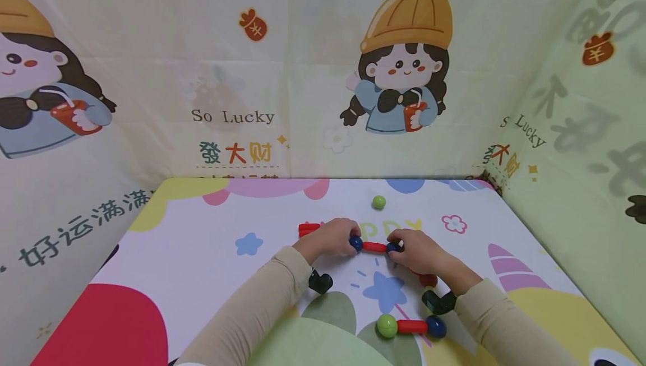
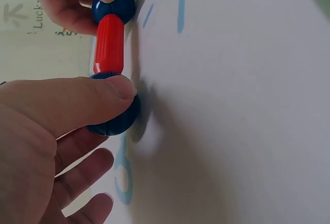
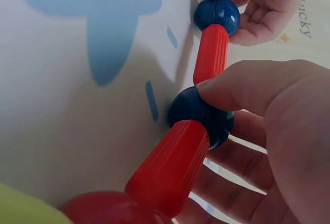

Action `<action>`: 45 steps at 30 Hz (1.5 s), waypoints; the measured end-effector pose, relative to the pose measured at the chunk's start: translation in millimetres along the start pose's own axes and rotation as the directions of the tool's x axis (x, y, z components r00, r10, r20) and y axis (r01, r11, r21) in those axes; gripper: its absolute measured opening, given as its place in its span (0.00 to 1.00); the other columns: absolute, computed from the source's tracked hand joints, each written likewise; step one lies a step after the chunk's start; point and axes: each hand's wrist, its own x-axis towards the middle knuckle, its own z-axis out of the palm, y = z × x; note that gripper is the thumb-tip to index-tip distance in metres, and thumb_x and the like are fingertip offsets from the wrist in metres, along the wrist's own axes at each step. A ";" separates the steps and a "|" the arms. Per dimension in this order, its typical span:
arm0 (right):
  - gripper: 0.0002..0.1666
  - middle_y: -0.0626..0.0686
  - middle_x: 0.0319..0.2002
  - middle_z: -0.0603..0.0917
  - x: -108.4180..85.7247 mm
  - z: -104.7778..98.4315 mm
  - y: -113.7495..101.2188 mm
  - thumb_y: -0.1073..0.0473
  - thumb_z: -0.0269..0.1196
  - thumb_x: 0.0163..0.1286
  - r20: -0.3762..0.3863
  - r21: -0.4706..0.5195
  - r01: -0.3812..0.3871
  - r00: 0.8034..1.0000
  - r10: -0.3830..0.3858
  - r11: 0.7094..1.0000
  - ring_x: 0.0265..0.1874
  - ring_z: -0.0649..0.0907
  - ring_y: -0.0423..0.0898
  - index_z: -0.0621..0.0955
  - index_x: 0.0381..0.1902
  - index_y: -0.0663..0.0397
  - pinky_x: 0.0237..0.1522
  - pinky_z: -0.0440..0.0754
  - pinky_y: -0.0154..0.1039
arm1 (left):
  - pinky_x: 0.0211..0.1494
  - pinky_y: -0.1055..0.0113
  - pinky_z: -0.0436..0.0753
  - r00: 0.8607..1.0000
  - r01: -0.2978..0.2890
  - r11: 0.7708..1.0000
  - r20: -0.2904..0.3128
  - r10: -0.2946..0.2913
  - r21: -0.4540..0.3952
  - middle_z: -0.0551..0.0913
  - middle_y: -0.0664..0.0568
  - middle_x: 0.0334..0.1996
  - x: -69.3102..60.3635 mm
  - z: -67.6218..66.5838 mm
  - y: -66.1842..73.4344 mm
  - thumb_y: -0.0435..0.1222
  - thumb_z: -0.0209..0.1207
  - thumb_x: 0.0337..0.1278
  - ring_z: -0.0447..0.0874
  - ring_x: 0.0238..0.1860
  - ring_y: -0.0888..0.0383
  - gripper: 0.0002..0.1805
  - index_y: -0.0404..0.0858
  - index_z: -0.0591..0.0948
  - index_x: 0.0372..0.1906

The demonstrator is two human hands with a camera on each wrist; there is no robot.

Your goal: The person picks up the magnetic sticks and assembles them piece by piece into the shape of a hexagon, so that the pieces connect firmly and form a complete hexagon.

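My left hand [image 1: 337, 237] pinches a dark blue ball [image 2: 116, 120] between thumb and fingers, the other fingers loosely spread. A ribbed red rod [image 1: 374, 247] joins it to a second blue ball [image 3: 186, 104], which my right hand [image 1: 419, 249] pinches with thumb and fingers. From that second ball another red rod [image 3: 167, 167] runs toward me to a red ball [image 3: 113, 209]. Beside the red ball, a yellow-green piece [image 3: 26, 207] shows at the corner of the right wrist view. The chain lies low, at or close to the tabletop.
Nearer me lies a joined piece: green ball [image 1: 387, 326], red rod [image 1: 412, 327] and blue ball [image 1: 436, 327]. A loose green ball [image 1: 379, 202] sits farther back. Red rods [image 1: 309, 229] lie left of my left hand. Printed cloth walls [image 1: 313, 74] bound the table.
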 end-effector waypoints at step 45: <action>0.21 0.48 0.40 0.81 -41.7 -10.5 46.6 0.53 0.70 0.65 -0.014 0.111 -0.012 1.000 0.014 0.994 0.35 0.77 0.45 0.83 0.52 0.57 0.35 0.79 0.38 | 0.70 0.62 0.66 0.994 -0.092 0.989 -0.041 0.097 0.119 0.74 0.53 0.66 28.9 -11.0 1.7 0.39 0.66 0.62 0.68 0.69 0.55 0.30 0.43 0.74 0.69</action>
